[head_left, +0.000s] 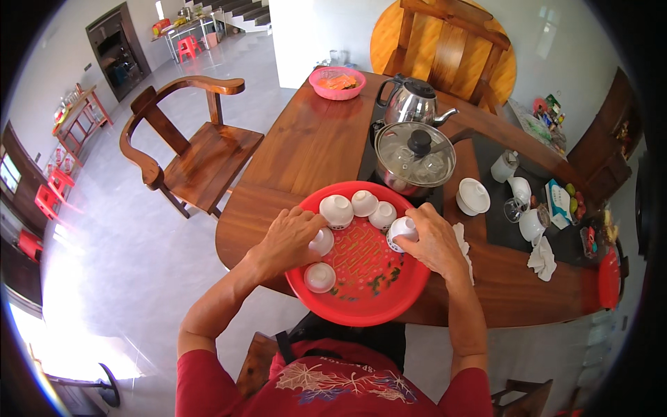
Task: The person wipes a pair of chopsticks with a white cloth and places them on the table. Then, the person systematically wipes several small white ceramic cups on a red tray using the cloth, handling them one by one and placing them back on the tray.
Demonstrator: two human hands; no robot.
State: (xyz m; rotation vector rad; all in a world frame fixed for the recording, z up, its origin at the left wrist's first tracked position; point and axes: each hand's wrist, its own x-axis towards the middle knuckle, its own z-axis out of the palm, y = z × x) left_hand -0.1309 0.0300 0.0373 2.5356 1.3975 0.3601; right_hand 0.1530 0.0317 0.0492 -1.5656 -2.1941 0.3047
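A round red tray (pixel 361 306) with a gold and floral pattern sits at the near edge of the wooden table, partly over it. White cups stand upside down around its rim. My left hand (pixel 286 240) closes round a small white cup (pixel 322 242) at the tray's left side. On the right side, my right hand (pixel 436 240) grips a patterned white cup (pixel 399 243) from above. Between the hands along the far rim are a larger white bowl (pixel 337 210), a cup (pixel 364 203) and another cup (pixel 383 216). One more cup (pixel 319 277) lies below my left hand.
Beyond the tray, a lidded glass-topped pot (pixel 415 154) and a steel kettle (pixel 411 104) stand on the table (pixel 306 146). To the right are a lidded white bowl (pixel 473 196), white pitchers and crumpled tissue (pixel 542 259). A pink basket (pixel 338 83) occupies the far left corner.
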